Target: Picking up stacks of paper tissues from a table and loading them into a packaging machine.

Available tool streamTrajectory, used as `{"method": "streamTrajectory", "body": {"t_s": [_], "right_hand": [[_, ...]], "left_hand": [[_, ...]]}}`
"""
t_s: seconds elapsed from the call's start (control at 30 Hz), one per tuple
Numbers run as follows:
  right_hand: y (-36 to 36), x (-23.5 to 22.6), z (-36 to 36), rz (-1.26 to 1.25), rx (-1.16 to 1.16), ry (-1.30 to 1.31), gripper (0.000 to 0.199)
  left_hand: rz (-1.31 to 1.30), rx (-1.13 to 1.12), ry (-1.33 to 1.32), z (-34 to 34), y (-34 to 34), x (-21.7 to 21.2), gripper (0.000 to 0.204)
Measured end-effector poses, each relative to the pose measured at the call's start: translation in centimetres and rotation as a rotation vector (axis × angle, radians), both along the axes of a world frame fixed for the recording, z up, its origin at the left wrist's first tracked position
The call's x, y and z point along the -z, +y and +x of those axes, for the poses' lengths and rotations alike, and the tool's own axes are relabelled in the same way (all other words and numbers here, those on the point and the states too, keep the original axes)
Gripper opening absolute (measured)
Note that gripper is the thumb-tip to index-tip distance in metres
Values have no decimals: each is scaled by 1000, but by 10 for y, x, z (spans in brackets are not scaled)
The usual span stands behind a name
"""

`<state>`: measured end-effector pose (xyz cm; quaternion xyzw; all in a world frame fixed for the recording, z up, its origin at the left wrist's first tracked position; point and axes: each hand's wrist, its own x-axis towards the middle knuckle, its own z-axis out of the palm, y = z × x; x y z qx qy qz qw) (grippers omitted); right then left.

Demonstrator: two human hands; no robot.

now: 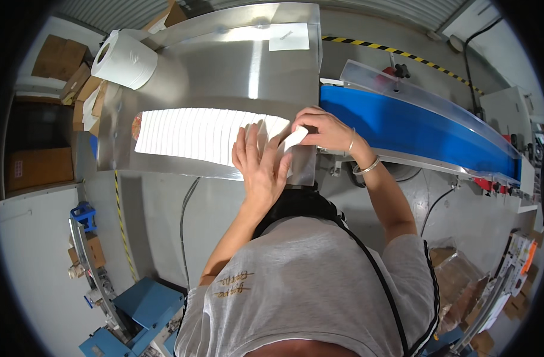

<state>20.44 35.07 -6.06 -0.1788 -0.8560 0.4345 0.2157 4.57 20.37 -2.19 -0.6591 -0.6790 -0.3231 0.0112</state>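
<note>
A long row of thin white flat pieces, standing packed side by side, stretches across the steel table. A reddish-brown end shows at its left tip; I cannot tell what it is. My left hand rests on the right part of the row, its fingers spread over the pieces. Just past the row's right end, my right hand pinches one small white flat piece between thumb and fingers. That piece is tilted, close to the left hand's fingertips. Whether it is paper or card cannot be made out.
A large white roll stands at the table's far left. A white sheet lies at the back of the steel table. To the right runs a blue conveyor belt with a clear guard. Cardboard boxes fill shelving on the left.
</note>
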Motion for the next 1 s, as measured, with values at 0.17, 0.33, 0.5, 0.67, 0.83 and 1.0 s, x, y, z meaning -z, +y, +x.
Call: {"method": "streamTrajectory", "body": {"t_s": [0.17,0.33,0.5,0.67,0.83,1.0], "right_hand": [[1,26,42,-695,466,195,31],[33,69,123,-364,1263,-142,34],[14,28,107,551,1285,-516,59],[-14,-17,18,-252,275,-72,56],[-12,2,-10,-149,82,-50,34],[6,24,56,-214,720,-292,23]], "left_hand": [[-52,-82,79,-7,-3,8,37],[-25,-81,83,-10,-2,7,38],[12,-59,61,-12,-3,13,35],[1,-20,69,-15,-3,14,33],[-43,-34,69,-14,-6,5,31],[8,-115,5,-26,-5,15,35]]}}
